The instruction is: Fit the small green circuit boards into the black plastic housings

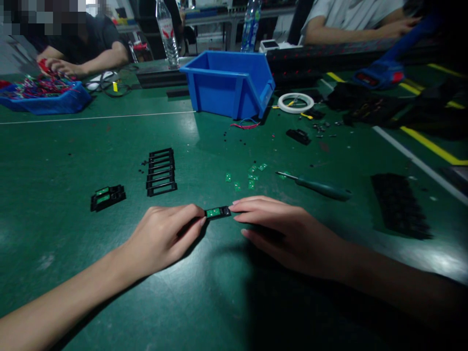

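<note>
A small black holder with a green circuit chip (218, 212) lies on the green mat between my hands. My left hand (164, 236) pinches its left end, fingers curled closed. My right hand (281, 229) touches its right end with its fingertips, fingers stretched and lying flat. Several loose green chips (248, 178) lie just beyond. A stack of empty black frames (161, 172) sits further left, and two filled holders (107, 197) lie at the left.
A green-handled screwdriver (321, 188) lies to the right, near a black pad (400, 204). A blue bin (232, 83), a tape ring (296, 103) and bottles (167, 31) stand at the back. Other people's arms work at the far left (84, 61) and far right (351, 31).
</note>
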### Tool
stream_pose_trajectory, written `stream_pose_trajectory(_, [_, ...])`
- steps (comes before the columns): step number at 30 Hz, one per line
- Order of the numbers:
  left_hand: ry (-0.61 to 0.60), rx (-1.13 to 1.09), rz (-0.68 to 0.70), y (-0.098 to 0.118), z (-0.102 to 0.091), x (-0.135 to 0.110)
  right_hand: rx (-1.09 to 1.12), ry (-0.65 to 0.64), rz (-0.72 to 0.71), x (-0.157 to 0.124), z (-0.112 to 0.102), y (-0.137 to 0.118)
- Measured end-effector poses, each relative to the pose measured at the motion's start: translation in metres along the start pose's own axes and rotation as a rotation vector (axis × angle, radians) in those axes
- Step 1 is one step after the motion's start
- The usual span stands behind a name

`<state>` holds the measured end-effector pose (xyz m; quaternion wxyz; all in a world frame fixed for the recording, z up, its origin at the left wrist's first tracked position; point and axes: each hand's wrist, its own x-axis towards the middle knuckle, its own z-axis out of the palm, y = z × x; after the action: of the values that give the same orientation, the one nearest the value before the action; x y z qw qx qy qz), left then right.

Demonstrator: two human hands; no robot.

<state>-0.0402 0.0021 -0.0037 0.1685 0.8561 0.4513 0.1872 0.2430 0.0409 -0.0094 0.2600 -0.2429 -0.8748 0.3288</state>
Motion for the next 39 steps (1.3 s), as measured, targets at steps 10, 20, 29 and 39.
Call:
stream_pose_trajectory(10, [0.030,-0.066,-0.084,0.0032,-0.0019,-0.0009,0.001,-0.013,0.008,0.0004,-0.0003,-0.0008])
stream_pose_trajectory(20, [0.037,-0.016,0.023,0.0010,-0.0017,-0.0006,-0.005,-0.031,-0.014,-0.0007,-0.0003,0.0012])
stream_pose_trajectory(29, [0.047,-0.010,-0.052,0.0023,-0.0010,-0.0012,-0.049,-0.053,-0.019,-0.0012,-0.0005,0.0002])
stream_pose_trajectory(39, [0.045,0.089,-0.067,0.0010,0.0025,-0.0004,-0.055,-0.064,-0.016,-0.0003,-0.0001,0.0023])
